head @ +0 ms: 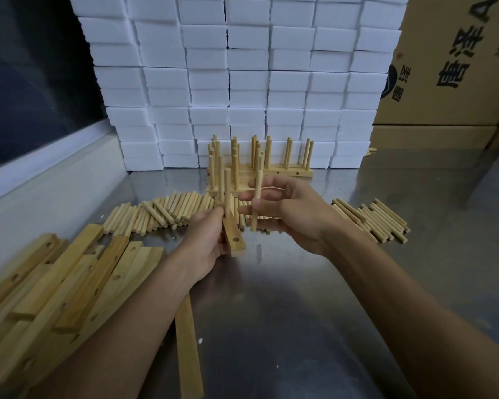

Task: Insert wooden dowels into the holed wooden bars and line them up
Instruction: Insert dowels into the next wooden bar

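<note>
My left hand grips a holed wooden bar above the steel table, with two dowels standing upright in it and an empty hole at its near end. My right hand pinches a single loose dowel held upright, just right of the bar. Loose dowels lie in a row behind my hands, with more dowels at the right. Finished bars with dowels stand lined up at the back. A pile of empty holed bars lies at the left.
A wall of stacked white foam blocks rises behind the work. Cardboard boxes stand at the back right. One plain wooden bar lies under my left forearm. The steel table stretches toward me.
</note>
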